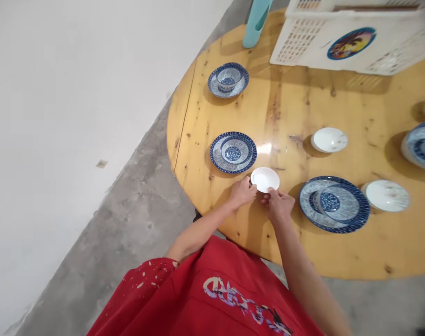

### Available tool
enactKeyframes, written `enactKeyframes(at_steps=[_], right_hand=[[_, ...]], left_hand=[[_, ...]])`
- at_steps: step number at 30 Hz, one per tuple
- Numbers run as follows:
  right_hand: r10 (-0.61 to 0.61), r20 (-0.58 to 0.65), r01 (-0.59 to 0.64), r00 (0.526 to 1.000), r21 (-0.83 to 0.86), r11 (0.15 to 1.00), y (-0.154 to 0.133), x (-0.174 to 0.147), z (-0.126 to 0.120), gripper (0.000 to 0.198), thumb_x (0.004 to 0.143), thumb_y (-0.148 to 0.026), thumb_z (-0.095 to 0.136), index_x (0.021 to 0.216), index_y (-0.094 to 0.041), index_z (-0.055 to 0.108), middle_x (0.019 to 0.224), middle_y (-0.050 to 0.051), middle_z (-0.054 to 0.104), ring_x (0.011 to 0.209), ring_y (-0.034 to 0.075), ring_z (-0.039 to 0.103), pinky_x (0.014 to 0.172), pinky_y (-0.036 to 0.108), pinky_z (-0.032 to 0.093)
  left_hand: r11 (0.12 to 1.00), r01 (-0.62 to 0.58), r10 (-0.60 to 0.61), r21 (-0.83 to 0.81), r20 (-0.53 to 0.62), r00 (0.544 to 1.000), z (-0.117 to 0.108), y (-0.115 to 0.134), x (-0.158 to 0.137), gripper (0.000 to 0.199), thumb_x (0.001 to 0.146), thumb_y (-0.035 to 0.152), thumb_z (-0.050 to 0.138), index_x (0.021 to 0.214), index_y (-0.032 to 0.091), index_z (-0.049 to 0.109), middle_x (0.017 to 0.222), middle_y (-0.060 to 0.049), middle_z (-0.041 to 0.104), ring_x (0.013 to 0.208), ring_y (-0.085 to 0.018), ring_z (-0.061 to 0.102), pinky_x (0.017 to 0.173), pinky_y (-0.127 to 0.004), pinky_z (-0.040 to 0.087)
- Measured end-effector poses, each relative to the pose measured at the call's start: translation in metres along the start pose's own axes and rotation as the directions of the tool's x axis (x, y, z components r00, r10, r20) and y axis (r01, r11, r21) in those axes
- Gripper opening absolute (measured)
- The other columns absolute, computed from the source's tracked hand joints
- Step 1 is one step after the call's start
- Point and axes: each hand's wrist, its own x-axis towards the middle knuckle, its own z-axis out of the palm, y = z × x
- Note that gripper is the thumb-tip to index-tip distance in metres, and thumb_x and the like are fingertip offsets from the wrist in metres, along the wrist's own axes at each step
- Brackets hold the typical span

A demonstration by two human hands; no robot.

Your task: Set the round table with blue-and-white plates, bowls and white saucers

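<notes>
A small white bowl (265,179) is between my two hands near the front edge of the table. My left hand (244,191) grips its left rim, thumb and fingers closed on it. On the bowl's lower right side, my right hand (279,203) pinches the rim. Just behind it lies a blue-and-white plate (216,161) with a patterned bowl (233,153) on top. To the right of my right hand is a larger blue-rimmed plate (361,205) carrying another patterned bowl (328,202). Whether the white bowl touches the table I cannot tell.
Farther back stands another plate (212,84) with a bowl (229,77). White bowls (329,140) (387,196) and a stack of patterned dishes (424,145) are to the right. A white plastic basket (303,42) and a turquoise container (252,35) stand at the back of the wooden table (257,112).
</notes>
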Motion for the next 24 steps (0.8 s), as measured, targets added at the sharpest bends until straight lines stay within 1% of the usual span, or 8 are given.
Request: enactKeyframes(at_steps=[3, 6, 9, 17, 24], right_hand=[[0.041, -0.071, -0.039, 0.997, 0.028, 0.999, -0.003, -0.002, 0.011, 0.019, 0.071, -0.035, 0.06, 0.064, -0.018, 0.057, 0.051, 0.001, 0.055, 0.04, 0.013, 0.05, 0.037, 0.023, 0.038], [0.04, -0.096, -0.038, 0.995, 0.026, 0.999, -0.005, -0.003, 0.017, 0.02, 0.073, -0.035, 0.061, 0.064, -0.017, 0.058, 0.052, 0.001, 0.057, 0.042, 0.013, 0.052, 0.038, 0.022, 0.038], [0.038, -0.113, -0.037, 0.993, 0.016, 0.999, -0.004, -0.003, 0.02, 0.021, 0.074, -0.036, 0.062, 0.065, -0.017, 0.058, 0.052, 0.001, 0.057, 0.043, 0.013, 0.052, 0.039, 0.022, 0.037], [0.048, -0.106, -0.05, 0.993, -0.015, 0.999, -0.001, -0.003, 0.018, 0.023, 0.076, -0.038, 0.061, 0.067, -0.017, 0.06, 0.053, 0.001, 0.058, 0.043, 0.014, 0.053, 0.041, 0.024, 0.038], [0.07, -0.1, -0.067, 0.993, 0.038, 0.997, -0.006, -0.005, 0.017, 0.022, 0.076, -0.037, 0.061, 0.067, -0.017, 0.059, 0.053, 0.001, 0.057, 0.043, 0.014, 0.052, 0.042, 0.023, 0.038]], left_hand=[[1.0, -0.022, 0.023, -0.017, 0.038, 0.999, -0.007, -0.005, 0.008, 0.019, 0.09, 0.022, 0.051, 0.102, 0.016, 0.064, 0.096, -0.011, 0.075, 0.092, -0.022, 0.069, 0.091, -0.035, 0.051], [0.999, -0.036, 0.037, -0.022, 0.077, 0.996, -0.01, -0.009, 0.013, 0.017, 0.091, 0.022, 0.05, 0.1, 0.016, 0.063, 0.095, -0.011, 0.075, 0.092, -0.022, 0.069, 0.091, -0.035, 0.051], [0.999, -0.035, 0.035, -0.007, 0.09, 0.995, -0.011, -0.011, 0.017, 0.015, 0.091, 0.022, 0.051, 0.098, 0.017, 0.062, 0.095, -0.011, 0.075, 0.093, -0.022, 0.069, 0.091, -0.035, 0.052], [0.998, -0.044, 0.04, 0.041, 0.106, 0.994, -0.009, -0.011, 0.025, 0.011, 0.091, 0.024, 0.05, 0.094, 0.018, 0.06, 0.099, -0.012, 0.074, 0.097, -0.024, 0.068, 0.092, -0.038, 0.052], [0.998, -0.038, 0.032, 0.054, 0.114, 0.993, -0.009, -0.008, 0.026, 0.012, 0.093, 0.025, 0.049, 0.098, 0.019, 0.059, 0.098, -0.012, 0.073, 0.097, -0.024, 0.069, 0.092, -0.038, 0.051]])
